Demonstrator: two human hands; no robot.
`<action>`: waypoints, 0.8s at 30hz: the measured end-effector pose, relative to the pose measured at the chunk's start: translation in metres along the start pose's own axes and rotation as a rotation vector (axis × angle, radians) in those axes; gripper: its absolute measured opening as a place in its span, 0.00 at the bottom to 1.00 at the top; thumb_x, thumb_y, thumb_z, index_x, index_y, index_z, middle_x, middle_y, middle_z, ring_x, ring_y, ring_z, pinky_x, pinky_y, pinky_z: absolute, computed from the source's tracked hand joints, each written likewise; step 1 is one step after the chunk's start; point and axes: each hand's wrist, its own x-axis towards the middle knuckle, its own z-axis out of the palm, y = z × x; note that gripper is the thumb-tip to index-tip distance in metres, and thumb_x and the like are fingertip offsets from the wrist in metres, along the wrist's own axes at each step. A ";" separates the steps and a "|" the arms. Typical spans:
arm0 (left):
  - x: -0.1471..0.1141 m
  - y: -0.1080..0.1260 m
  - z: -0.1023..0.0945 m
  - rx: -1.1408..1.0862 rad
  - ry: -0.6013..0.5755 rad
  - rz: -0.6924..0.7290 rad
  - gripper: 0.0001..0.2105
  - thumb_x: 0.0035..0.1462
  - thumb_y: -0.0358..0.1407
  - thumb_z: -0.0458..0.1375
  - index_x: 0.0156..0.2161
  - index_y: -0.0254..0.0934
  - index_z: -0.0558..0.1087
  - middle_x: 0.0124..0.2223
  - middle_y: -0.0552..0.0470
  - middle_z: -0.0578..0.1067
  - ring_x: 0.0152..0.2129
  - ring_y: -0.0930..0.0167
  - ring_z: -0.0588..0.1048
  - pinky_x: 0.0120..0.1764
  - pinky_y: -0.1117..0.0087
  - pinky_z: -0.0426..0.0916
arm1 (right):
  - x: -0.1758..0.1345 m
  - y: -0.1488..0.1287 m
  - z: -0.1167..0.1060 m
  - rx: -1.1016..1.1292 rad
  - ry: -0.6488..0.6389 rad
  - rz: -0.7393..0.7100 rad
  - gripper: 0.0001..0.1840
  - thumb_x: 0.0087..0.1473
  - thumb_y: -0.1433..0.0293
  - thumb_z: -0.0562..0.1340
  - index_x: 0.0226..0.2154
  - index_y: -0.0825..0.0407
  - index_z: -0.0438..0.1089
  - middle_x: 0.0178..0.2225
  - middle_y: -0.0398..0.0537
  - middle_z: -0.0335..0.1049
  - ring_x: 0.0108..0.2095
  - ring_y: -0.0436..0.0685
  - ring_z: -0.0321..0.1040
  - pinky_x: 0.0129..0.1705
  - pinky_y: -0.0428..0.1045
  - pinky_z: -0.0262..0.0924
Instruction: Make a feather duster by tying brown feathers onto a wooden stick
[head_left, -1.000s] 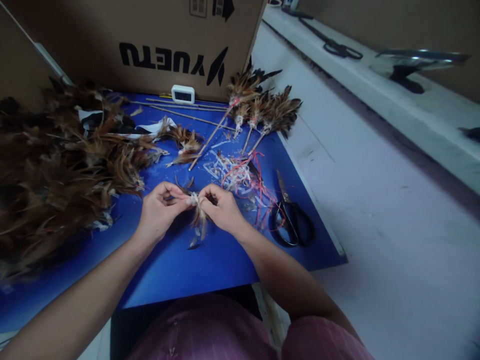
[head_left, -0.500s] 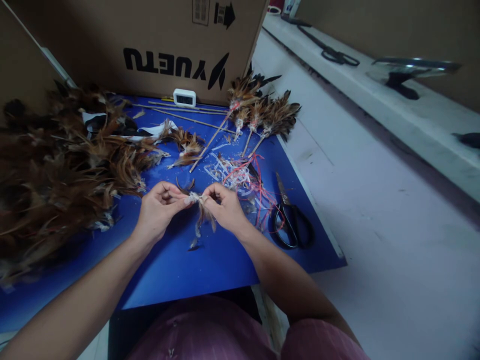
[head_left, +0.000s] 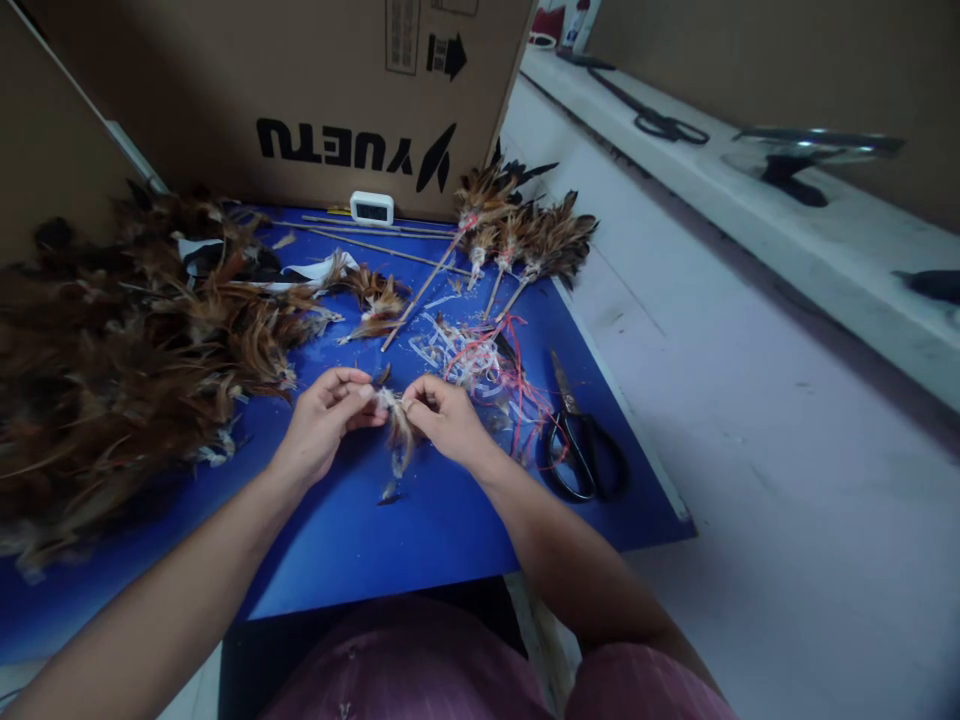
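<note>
Between my two hands is a small bunch of brown feathers (head_left: 401,440) with pale, fluffy quill ends. My left hand (head_left: 324,415) pinches its whitish end between thumb and fingers. From the other side, the thumb and forefinger of my right hand (head_left: 444,415) also grip the bunch, and several feather tips hang down below. A big pile of brown feathers (head_left: 150,380) covers the table to the left. Right of my hands lies a tangle of red and clear plastic strips (head_left: 480,355), with black-handled scissors (head_left: 581,440) beside it.
On the blue table (head_left: 360,540), feather bundles on sticks (head_left: 525,240) lie at the back right. Thin sticks (head_left: 390,240) and a small white digital display (head_left: 372,208) sit before a cardboard box (head_left: 330,80). A ledge (head_left: 720,170) along the right holds another pair of scissors (head_left: 667,127).
The view has tilted slightly upward. My left fingers have shifted a little on the bunch and loosened slightly; my right hand keeps its pinch.
</note>
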 end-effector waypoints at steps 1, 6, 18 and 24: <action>0.000 0.001 0.000 0.026 -0.031 -0.002 0.14 0.51 0.42 0.62 0.40 0.36 0.69 0.30 0.54 0.75 0.23 0.72 0.76 0.30 0.68 0.74 | 0.000 0.001 0.000 -0.008 -0.009 0.004 0.04 0.48 0.69 0.57 0.25 0.52 0.63 0.19 0.35 0.59 0.19 0.45 0.55 0.24 0.43 0.53; -0.002 0.002 -0.001 0.355 -0.151 0.121 0.13 0.51 0.43 0.61 0.38 0.36 0.72 0.24 0.55 0.72 0.18 0.74 0.71 0.23 0.73 0.68 | -0.002 0.002 0.001 -0.060 -0.060 -0.015 0.04 0.48 0.69 0.57 0.25 0.52 0.64 0.20 0.37 0.62 0.21 0.46 0.57 0.25 0.43 0.54; 0.010 0.007 -0.013 -0.231 0.032 -0.080 0.13 0.48 0.36 0.65 0.24 0.35 0.65 0.18 0.59 0.63 0.12 0.81 0.61 0.16 0.80 0.57 | 0.016 0.011 -0.011 0.139 0.172 0.038 0.06 0.43 0.67 0.59 0.27 0.52 0.66 0.20 0.37 0.63 0.20 0.46 0.60 0.24 0.43 0.55; 0.011 0.012 -0.021 -0.514 0.078 -0.097 0.08 0.53 0.27 0.60 0.25 0.33 0.66 0.21 0.57 0.66 0.14 0.81 0.65 0.18 0.81 0.63 | 0.015 0.016 -0.007 0.124 0.155 0.046 0.08 0.42 0.68 0.58 0.29 0.52 0.66 0.20 0.37 0.64 0.19 0.47 0.60 0.23 0.43 0.54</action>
